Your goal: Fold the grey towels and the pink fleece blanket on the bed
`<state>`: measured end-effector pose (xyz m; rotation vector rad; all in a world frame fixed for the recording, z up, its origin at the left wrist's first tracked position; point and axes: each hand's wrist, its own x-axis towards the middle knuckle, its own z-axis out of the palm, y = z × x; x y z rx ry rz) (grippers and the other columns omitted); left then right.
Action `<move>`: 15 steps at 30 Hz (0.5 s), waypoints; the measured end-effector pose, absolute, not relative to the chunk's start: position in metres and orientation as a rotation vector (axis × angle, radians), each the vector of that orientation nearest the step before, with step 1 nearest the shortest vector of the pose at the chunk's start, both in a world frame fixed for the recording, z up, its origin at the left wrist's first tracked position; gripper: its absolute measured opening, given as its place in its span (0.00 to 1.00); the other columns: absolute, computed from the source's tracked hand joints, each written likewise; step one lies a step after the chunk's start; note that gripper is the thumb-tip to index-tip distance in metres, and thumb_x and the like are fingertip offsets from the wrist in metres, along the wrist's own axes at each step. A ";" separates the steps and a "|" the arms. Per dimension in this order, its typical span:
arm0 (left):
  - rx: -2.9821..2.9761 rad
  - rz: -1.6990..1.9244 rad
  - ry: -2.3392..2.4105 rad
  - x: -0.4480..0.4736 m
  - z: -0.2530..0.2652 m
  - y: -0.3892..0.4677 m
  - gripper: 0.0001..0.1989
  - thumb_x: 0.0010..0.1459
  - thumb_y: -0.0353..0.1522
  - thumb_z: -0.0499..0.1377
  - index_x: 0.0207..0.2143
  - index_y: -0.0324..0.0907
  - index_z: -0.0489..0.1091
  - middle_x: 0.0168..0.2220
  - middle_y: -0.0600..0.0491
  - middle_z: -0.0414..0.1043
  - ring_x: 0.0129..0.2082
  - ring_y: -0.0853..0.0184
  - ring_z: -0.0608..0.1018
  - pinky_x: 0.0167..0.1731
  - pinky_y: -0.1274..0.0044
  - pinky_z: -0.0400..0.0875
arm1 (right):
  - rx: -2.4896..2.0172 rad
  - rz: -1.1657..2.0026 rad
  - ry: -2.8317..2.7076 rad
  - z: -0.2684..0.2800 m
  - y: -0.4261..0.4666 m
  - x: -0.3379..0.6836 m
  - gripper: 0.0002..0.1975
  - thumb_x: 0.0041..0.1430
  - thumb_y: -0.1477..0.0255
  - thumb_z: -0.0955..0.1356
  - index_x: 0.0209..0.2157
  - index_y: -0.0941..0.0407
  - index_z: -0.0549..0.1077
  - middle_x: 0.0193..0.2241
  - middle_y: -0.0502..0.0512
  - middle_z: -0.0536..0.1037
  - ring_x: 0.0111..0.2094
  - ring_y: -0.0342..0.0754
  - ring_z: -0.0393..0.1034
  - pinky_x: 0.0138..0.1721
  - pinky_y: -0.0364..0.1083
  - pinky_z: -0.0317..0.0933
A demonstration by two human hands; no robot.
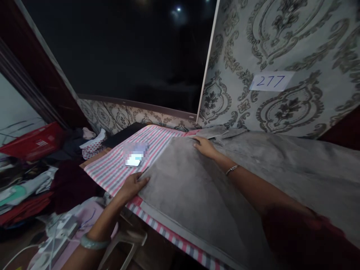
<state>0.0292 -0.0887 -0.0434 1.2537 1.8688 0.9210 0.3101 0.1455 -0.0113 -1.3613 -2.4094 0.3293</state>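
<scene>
Both hands flat on a grey cloth (197, 187) spread over the striped table (118, 168).

Left hand (133, 185) presses its near-left edge, right hand (205, 147) its far corner, fingers open; red basket (33, 142) left of the cloth, contents unclear.

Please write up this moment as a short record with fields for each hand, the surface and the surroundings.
left hand: flat on the near-left edge of the grey cloth
right hand: flat on the cloth's far edge, bracelet on the wrist
surface: striped pink and grey cover beneath the cloth
on cover: small phone, apart from both hands
wall: patterned, paper label reading 277
left side: red basket, heaped clothes
</scene>
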 end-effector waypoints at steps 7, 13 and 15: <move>1.563 0.990 2.189 0.040 -0.041 -0.096 0.18 0.49 0.46 0.54 0.35 0.44 0.73 0.35 0.48 0.80 0.37 0.55 0.81 0.41 0.68 0.73 | -1.488 0.438 -2.426 -0.011 0.181 0.262 0.18 0.63 0.67 0.69 0.52 0.59 0.77 0.52 0.64 0.78 0.53 0.56 0.72 0.52 0.46 0.63; 1.232 1.175 1.832 0.038 -0.044 -0.103 0.24 0.46 0.51 0.63 0.35 0.41 0.75 0.33 0.49 0.80 0.35 0.55 0.81 0.34 0.71 0.76 | -1.488 0.621 -2.378 -0.006 0.204 0.236 0.13 0.59 0.63 0.71 0.40 0.58 0.81 0.40 0.59 0.82 0.41 0.51 0.76 0.39 0.42 0.64; 1.061 1.182 1.707 0.036 -0.048 -0.106 0.28 0.43 0.52 0.67 0.36 0.39 0.75 0.34 0.48 0.80 0.35 0.54 0.82 0.34 0.70 0.77 | -1.467 0.683 -2.356 -0.006 0.208 0.229 0.12 0.57 0.63 0.72 0.36 0.58 0.81 0.37 0.57 0.82 0.36 0.49 0.75 0.36 0.42 0.64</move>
